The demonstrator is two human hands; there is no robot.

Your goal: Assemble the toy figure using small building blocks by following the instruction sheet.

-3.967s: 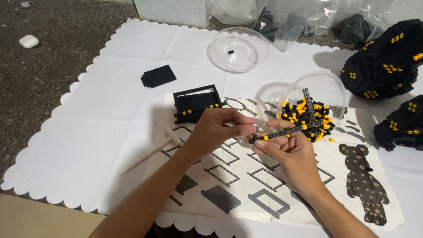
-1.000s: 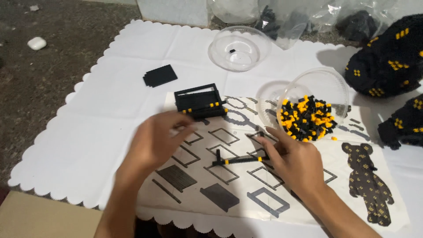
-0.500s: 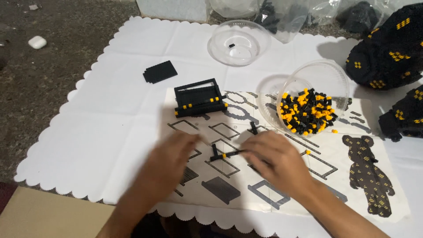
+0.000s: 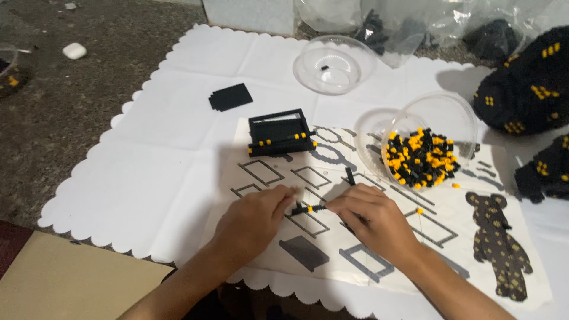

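The left hand (image 4: 253,220) and right hand (image 4: 372,217) pinch opposite ends of a thin black-and-yellow brick strip (image 4: 308,208), held low over the printed instruction sheet (image 4: 332,261). Uneven pinch pressure would likely snap the strip at a joint. Loose bricks could scatter near the clear bowl of bricks (image 4: 422,155).

black and yellow bricks (image 4: 421,157) fill a clear bowl (image 4: 441,112); the white cloth (image 4: 166,154) has scalloped edges; the printed bear (image 4: 498,243) is black with gold dots.

Both forearms bare, no sleeves; left hand (image 4: 252,219), right hand (image 4: 373,219) ungloved, without rings.
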